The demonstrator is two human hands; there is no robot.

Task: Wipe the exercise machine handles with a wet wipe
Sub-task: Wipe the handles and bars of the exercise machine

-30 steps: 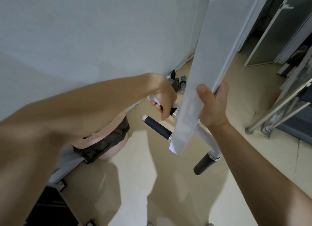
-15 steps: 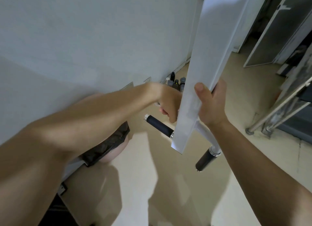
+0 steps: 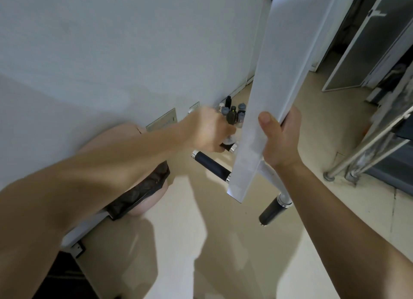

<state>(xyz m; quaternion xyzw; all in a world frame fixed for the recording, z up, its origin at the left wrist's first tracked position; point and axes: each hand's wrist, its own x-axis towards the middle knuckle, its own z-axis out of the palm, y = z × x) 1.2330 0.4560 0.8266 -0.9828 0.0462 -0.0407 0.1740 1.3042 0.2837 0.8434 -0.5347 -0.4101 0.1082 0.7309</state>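
Head view: the left hand [image 3: 209, 129] is clenched around a wet wipe [image 3: 230, 140] on the upper handle [image 3: 230, 147]. The next handle [image 3: 212, 164] lies just below, its long axis running down-right. The right hand [image 3: 280, 140] grips the white upright [image 3: 272, 75].

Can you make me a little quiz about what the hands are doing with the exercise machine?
1. True or false: the right hand grips the white upright beam.
2. What is the left hand closed on? A) a bottle B) the far black handle C) a door
3. Fill in: the bottles stand on the floor by the ____.

Key: 1 true; 2 B; 3 wall
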